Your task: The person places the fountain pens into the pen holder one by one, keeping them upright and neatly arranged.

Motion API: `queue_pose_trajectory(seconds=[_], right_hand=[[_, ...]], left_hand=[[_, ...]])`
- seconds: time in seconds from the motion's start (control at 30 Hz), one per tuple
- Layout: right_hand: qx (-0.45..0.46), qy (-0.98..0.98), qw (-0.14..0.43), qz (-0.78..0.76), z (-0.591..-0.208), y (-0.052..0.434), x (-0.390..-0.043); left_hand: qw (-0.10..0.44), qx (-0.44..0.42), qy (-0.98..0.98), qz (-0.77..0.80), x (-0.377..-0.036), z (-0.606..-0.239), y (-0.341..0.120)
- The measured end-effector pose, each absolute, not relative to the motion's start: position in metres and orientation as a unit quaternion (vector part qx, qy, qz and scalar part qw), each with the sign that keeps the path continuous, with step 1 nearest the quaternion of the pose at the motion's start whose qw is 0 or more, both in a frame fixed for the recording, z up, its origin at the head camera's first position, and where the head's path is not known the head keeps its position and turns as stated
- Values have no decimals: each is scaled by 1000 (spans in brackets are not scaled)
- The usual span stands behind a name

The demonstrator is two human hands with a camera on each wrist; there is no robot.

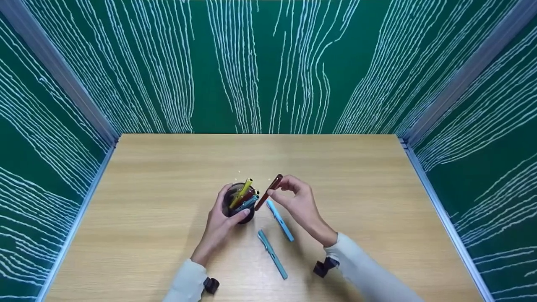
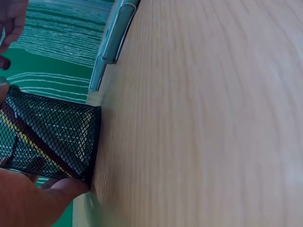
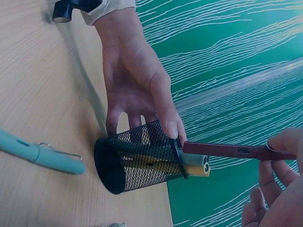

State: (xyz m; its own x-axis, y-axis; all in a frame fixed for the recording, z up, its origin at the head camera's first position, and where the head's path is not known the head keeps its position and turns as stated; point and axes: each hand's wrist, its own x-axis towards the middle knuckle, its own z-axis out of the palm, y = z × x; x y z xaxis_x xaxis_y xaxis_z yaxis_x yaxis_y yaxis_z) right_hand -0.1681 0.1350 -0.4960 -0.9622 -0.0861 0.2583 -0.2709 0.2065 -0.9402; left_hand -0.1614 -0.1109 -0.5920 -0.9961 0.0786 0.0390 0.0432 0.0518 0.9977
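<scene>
Two hands engaged: left hand (image 1: 221, 222) grips the mesh pen holder (image 1: 240, 204), steadying it on the table (image 1: 147, 201); right hand (image 1: 298, 205) pinches a dark red pen (image 1: 268, 192), tip at the rim.

Black wire-mesh pen cup (image 3: 137, 163), smooth plastic dark red pen (image 3: 227, 150), matt wood-grain table (image 1: 377, 188)

Both forearms reach forward in pale sleeves. The left hand (image 1: 221, 218) curls its fingers and thumb in a grip; the right hand (image 1: 298, 205) is raised, fingertips pinched together.
</scene>
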Motion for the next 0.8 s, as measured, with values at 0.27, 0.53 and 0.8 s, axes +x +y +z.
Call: queue_pose_trajectory(seconds=[0.27,0.53,0.8], right_hand=[[120,-770,62,623,-494,119,-176],[127,-776,55,615,-496,101,-182],[104,-775,64,620,-503,89,-194]], left_hand=[[6,42,734,677,-161,-590,-109],[-2,44,747,663,-162,-591,-107],[-16,46,749,661,-161,-592,-108]])
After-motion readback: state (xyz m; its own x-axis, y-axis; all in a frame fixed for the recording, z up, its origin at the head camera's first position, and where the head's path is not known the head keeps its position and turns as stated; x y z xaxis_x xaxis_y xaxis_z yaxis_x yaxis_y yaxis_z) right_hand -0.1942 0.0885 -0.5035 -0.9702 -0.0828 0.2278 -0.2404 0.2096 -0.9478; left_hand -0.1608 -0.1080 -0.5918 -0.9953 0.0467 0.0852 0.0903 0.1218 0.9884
